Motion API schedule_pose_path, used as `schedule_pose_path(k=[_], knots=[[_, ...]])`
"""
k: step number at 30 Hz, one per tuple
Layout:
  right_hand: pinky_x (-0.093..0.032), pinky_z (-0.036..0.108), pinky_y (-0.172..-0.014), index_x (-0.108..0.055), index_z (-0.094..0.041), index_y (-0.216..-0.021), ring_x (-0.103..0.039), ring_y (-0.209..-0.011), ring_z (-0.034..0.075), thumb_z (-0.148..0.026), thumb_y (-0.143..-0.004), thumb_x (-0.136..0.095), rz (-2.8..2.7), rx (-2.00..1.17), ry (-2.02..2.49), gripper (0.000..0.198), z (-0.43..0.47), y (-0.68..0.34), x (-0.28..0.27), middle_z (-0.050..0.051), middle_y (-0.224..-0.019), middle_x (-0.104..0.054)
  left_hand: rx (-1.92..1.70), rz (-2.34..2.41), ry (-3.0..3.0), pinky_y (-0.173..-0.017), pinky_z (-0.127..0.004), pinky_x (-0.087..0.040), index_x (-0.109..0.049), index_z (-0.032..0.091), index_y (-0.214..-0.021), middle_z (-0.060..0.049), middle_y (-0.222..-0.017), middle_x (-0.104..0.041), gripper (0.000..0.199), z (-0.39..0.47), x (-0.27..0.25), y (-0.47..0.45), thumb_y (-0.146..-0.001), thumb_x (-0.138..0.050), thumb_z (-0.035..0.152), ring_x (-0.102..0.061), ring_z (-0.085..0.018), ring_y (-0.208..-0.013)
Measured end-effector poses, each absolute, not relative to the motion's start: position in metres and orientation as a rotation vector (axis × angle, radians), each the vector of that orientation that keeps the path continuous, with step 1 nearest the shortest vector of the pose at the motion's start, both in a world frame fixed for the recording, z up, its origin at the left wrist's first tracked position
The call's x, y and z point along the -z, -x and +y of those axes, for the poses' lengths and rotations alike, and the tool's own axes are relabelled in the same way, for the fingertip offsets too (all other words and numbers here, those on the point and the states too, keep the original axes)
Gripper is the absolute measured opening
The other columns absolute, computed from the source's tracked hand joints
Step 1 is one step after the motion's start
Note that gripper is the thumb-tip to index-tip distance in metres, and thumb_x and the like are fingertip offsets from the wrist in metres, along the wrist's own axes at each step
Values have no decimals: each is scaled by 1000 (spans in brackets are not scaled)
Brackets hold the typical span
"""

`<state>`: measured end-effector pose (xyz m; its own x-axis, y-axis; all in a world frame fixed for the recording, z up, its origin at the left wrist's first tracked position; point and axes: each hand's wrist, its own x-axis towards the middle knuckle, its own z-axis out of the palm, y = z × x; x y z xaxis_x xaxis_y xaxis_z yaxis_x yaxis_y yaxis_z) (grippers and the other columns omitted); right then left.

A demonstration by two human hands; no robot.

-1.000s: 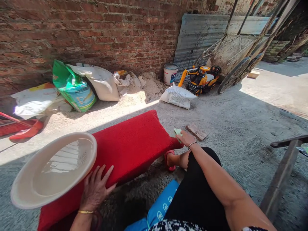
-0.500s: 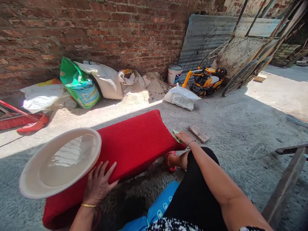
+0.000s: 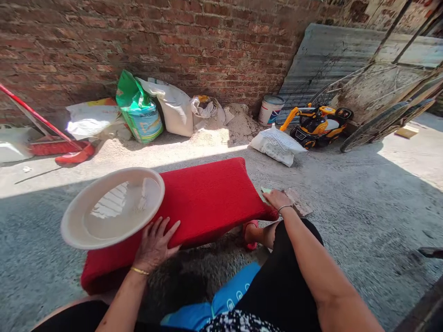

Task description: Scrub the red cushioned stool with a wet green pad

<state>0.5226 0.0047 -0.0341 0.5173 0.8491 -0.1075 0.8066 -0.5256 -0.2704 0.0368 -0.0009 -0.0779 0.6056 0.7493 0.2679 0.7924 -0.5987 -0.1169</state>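
A bench-like surface under a red fuzzy cover [image 3: 211, 193] stretches in front of me. On its left end rests a wide whitish plastic basin [image 3: 74, 228] with water in it, reaching past the cover's edge. My left hand [image 3: 155, 244] lies with spread fingers on the cover's near edge, right beside the basin. At the right end, my right hand [image 3: 277, 199] is closed around a small pale green thing [image 3: 266, 190], brush-like but mostly hidden by the fingers. That hand is at the cover's right edge.
Sacks [image 3: 176, 108], a sand pile [image 3: 240, 124], a paint bucket [image 3: 271, 110] and a toy excavator [image 3: 320, 124] line the brick wall. A white bag [image 3: 278, 144] lies before them. A red dustpan [image 3: 78, 153] is far left; a brick piece [image 3: 300, 203] lies beyond my right hand.
The camera has turned left, so the scene sits further right in view. My left hand stays on the red cover by the basin; my right hand keeps the green thing at the right edge.
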Motion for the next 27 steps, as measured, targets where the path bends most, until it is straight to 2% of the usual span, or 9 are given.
schedule_pose_path(k=[3,5,10,13,22,27], knots=[[-41,35,-81,-58,-19,-118,-59,-98,25,-56,-84,-46,-1400,-223,2511,51,6,-502,28,13,-108,-64,262,-1325,2638,-104,-53,-29,-52,30,-133,-14,-136,-51,63,-4,74,-40,-73,-64,43,-42,-36,-127],[-41,33,-83,-56,-20,-121,-57,-103,24,-58,-84,-47,-1534,-150,2354,54,9,-477,25,12,-114,-61,232,-1347,2650,-105,-53,-28,-51,30,-134,-14,-136,-50,64,-6,72,-40,-73,-65,43,-40,-36,-129],[-41,28,-79,-57,-21,-122,-57,-92,20,-57,-83,-52,-2090,-54,1990,53,11,-408,30,8,-104,-60,206,-1390,2665,-105,-53,-26,-49,30,-135,-14,-138,-48,67,-8,71,-40,-71,-66,43,-38,-36,-131],[-41,28,-76,-58,-22,-121,-57,-88,20,-56,-82,-53,-2212,-21,2029,51,11,-397,33,9,-100,-59,199,-1395,2659,-106,-53,-26,-48,31,-135,-14,-139,-47,68,-8,73,-39,-72,-66,45,-37,-36,-131],[-43,40,-83,-53,-23,-125,-57,-103,28,-59,-80,-49,-1411,-144,2680,58,-3,-489,26,13,-115,-57,209,-1419,2693,-107,-53,-23,-44,31,-138,-13,-142,-45,74,-9,72,-42,-70,-67,51,-34,-36,-133],[-43,44,-84,-58,-22,-119,-56,-102,31,-66,-74,-49,-1344,-38,2549,64,-9,-499,30,15,-110,-58,183,-1507,2757,-110,-54,-16,-42,32,-140,-13,-145,-41,78,-12,73,-45,-69,-68,55,-31,-36,-135]])
